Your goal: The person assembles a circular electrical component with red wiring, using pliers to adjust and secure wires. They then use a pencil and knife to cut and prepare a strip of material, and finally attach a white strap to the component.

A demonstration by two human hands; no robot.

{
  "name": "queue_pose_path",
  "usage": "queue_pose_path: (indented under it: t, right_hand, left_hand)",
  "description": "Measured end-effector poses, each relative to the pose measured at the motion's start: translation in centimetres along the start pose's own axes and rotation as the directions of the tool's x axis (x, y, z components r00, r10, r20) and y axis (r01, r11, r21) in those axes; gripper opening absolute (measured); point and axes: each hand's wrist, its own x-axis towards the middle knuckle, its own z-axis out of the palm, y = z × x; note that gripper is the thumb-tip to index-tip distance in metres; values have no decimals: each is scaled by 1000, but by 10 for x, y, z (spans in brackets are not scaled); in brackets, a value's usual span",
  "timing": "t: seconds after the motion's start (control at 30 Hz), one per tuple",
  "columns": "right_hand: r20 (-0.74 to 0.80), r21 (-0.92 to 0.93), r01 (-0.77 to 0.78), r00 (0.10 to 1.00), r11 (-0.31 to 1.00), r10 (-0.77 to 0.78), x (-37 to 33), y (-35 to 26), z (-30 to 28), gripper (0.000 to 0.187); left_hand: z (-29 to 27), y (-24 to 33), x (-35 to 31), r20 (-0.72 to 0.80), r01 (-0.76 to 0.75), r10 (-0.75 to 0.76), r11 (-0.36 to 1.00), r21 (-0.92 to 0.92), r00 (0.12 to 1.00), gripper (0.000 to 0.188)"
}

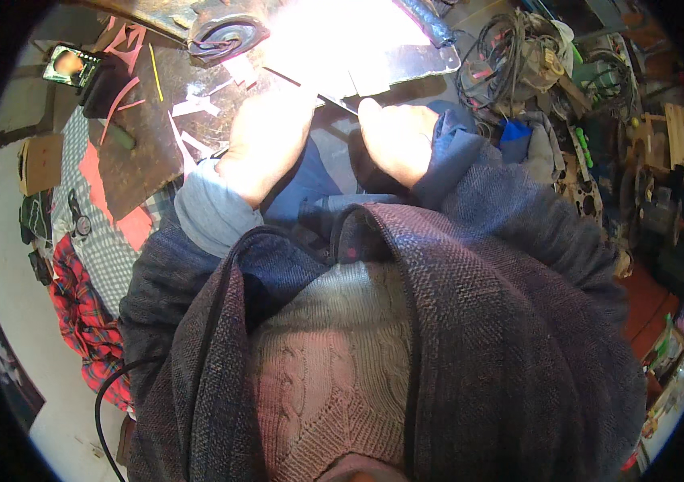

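Observation:
My left hand (269,136) and my right hand (400,143) lie close together over the near edge of the worktable, above my lap. A thin dark rod (339,104) slants down from left to right between them. Its right end goes into my right hand, whose fingers are curled in. Farther along, the rod passes at my left fingers, which look closed around it, though strong glare washes out the fingertips. Just beyond the hands, a pale sheet (370,79) lies under the bright light. Pink and white cut scraps (196,106) are scattered left of my left hand.
A dark coiled roll (228,37) sits at the back. At left are a phone (73,66) with a lit screen, a yellow stick (155,72) and a brown board (142,173). Tangled cables (510,60) lie right. Checked cloth (101,249) hangs at left.

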Motion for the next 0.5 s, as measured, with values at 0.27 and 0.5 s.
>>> queue_pose_path:
  t: [0.27,0.5]
  right_hand:
    - [-26,-112,-22,999,993,19,29,-9,15,26]
    - [47,-56,-51,997,997,54,-8,-23,-5,21]
  left_hand:
    - [8,-4,3,29,132,-130,990,-51,991,13]
    - [0,-11,15,481,625,-399,520,-582,781,31]
